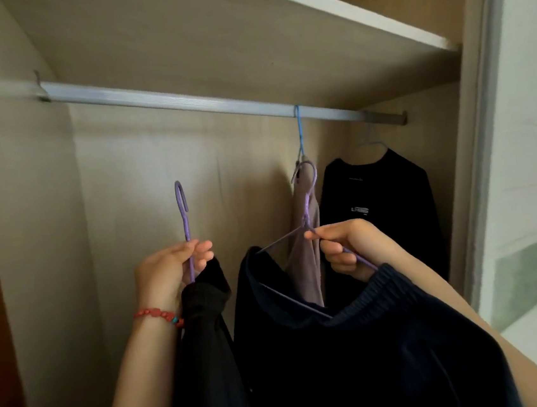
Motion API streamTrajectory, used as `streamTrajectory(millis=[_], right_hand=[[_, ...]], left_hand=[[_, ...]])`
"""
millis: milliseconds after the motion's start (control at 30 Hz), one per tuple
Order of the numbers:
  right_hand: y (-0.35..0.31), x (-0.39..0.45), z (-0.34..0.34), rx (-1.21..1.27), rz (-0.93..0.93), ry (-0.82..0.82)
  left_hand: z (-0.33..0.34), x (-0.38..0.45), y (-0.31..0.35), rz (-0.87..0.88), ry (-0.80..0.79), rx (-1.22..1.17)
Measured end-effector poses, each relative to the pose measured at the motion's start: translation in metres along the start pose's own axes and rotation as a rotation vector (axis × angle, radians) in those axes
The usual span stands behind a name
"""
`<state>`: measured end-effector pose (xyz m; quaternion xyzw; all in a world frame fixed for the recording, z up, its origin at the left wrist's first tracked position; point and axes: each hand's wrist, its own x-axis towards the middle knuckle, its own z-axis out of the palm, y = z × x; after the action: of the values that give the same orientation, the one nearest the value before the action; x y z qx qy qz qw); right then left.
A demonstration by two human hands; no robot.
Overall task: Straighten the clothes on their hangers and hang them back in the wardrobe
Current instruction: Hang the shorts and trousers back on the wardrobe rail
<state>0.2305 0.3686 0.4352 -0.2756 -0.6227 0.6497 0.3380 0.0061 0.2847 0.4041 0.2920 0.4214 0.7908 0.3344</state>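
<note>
My left hand [165, 274] grips the neck of a purple hanger [182, 212] with a black garment [207, 359] hanging from it. My right hand [348, 248] holds the shoulder wire of a second purple hanger [307, 196], which carries a dark navy garment [359, 359]. Both hangers' hooks are below the silver wardrobe rail [183, 101] and off it. On the rail hangs a mauve garment [310, 265] on a blue hanger [299, 130], and right of it a black sweatshirt [380, 208] on a light blue hanger [370, 143].
A shelf [323, 8] runs just above the rail. The wardrobe's left wall [31, 228] and back panel [157, 168] enclose the space. The left stretch of the rail carries nothing. A sliding door frame [483, 114] stands at the right.
</note>
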Motion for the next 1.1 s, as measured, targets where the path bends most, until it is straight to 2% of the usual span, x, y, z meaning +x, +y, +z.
streamTrajectory(millis=[200, 367, 667, 933, 1100], right_hand=[[-0.038, 0.062, 0.005, -0.045, -0.001, -0.14], [-0.073, 0.101, 0.009, -0.049, 0.003, -0.216], [-0.124, 0.158, 0.031, -0.042, -0.171, -0.062], [-0.153, 0.211, 0.046, -0.021, -0.259, -0.094], [-0.145, 0.232, 0.055, -0.251, -0.307, 0.088]], left_hand=[[0.018, 0.019, 0.04, 0.081, 0.068, 0.067], [0.03, 0.051, 0.074, 0.124, 0.061, 0.149], [0.048, 0.107, 0.125, 0.192, 0.02, 0.107], [0.048, 0.159, 0.154, 0.208, 0.042, 0.112], [0.052, 0.178, 0.153, 0.219, 0.039, 0.166]])
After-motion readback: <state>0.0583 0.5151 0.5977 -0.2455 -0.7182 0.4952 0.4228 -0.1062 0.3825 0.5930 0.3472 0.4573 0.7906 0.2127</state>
